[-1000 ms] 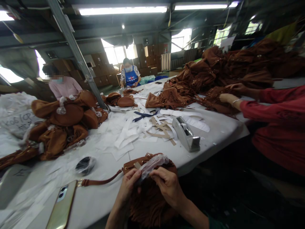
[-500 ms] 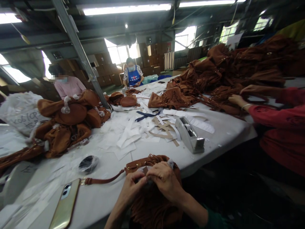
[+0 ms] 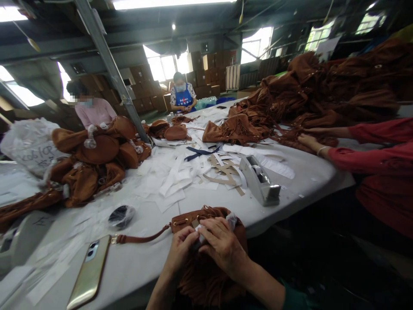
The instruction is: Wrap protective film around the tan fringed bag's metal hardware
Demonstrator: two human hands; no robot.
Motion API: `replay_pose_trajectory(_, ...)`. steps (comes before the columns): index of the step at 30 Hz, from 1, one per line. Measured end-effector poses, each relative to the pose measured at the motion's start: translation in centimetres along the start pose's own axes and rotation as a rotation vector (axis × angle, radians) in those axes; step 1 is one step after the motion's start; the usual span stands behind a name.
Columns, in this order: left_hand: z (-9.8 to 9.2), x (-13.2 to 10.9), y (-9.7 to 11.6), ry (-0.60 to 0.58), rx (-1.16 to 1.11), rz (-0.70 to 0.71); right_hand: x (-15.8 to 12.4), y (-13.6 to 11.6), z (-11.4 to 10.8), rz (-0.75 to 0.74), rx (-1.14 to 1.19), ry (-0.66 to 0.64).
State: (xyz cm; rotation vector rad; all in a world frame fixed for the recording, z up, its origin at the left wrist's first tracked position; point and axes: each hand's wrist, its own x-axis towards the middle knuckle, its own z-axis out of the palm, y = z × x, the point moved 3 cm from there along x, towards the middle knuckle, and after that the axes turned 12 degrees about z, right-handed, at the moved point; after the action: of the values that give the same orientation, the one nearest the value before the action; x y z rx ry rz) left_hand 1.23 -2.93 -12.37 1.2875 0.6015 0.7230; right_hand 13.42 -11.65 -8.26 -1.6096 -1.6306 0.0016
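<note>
A brown fringed handbag (image 3: 209, 275) rests at the table's front edge, its strap (image 3: 145, 238) stretched out to the left. Over the bag's top, my left hand (image 3: 182, 247) pinches white wrapping (image 3: 200, 231) between thumb and fingers. My right hand (image 3: 222, 241) lies close beside it, fingers bent and closed on the same wrapping, which they partly cover. Whether it is paper or thin plastic, I cannot tell. More pale wrapping (image 3: 231, 220) sticks up behind my right knuckles. Eyelets show along the bag's rim.
A phone (image 3: 90, 271) and a plastic-wrapped black roll (image 3: 121, 216) lie left. Ahead are a tape dispenser (image 3: 260, 181) and paper scraps (image 3: 174, 181). Brown bags are heaped left (image 3: 100, 148) and right (image 3: 338, 86). A co-worker's red sleeves (image 3: 380, 159) reach in from the right; two people work across the table.
My fingers have shifted on the wrapping, and more white shows between my hands. The right-hand co-worker's arms have reached further left into the brown pieces. The view has tilted slightly.
</note>
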Motion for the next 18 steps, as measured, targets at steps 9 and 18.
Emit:
replay_pose_trajectory(9,-0.8,0.5,-0.5,-0.047,0.215,0.062,0.1,1.0,0.7,0.067,-0.081,-0.189)
replay_pose_trajectory(18,-0.1,0.5,-1.9,0.038,0.229,0.037,0.5,0.1,0.1,0.079,-0.167,-0.304)
